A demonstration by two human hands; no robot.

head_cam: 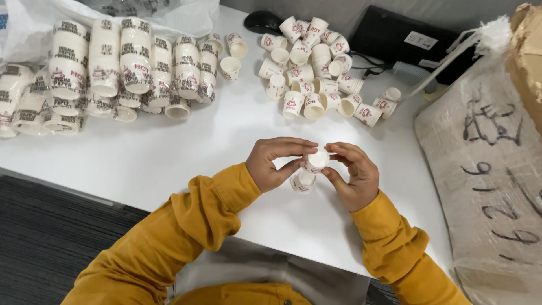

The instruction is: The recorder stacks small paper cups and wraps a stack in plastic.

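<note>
- A person in mustard-yellow knit sleeves [186, 226] works at a smooth white table [169, 152], both bare hands raised just above its near edge.
- The left hand [271, 164] is curled, thumb and forefinger pinching the rim of a small paper cup [318, 160], round-mouthed and tapered, white with a red print.
- The right hand [353, 175] closes on the same small paper cup from the other side, fingertips on its rim and wall; the cup is tipped so that its open mouth faces the camera.
- A second cup [302, 181] sits just below the first, between the two palms; it appears to be nested against or pulled from the upper one, though the fingers hide the join.
- Beyond the hands, toward the table's far edge, a loose heap of cups [316, 68] lies tumbled, some on their sides, some mouth up, thin-walled and matte.
- Far left of the hands, sleeves of stacked cups [113, 68] lie in long ribbed columns, printed in black and red, partly under a crinkled clear plastic bag [169, 14].
- A glossy black computer mouse [262, 21] rests at the table's far edge, just left of the heap.
- A flat black case [406, 39] lies behind the heap.
- To the right of the hands a coarse woven sack [485, 169], grey-beige with dark hand-drawn marks, bulges against the table's side, topped by torn brown cardboard [528, 51].
- Dark ribbed carpet [51, 237] shows below the table's near edge.
</note>
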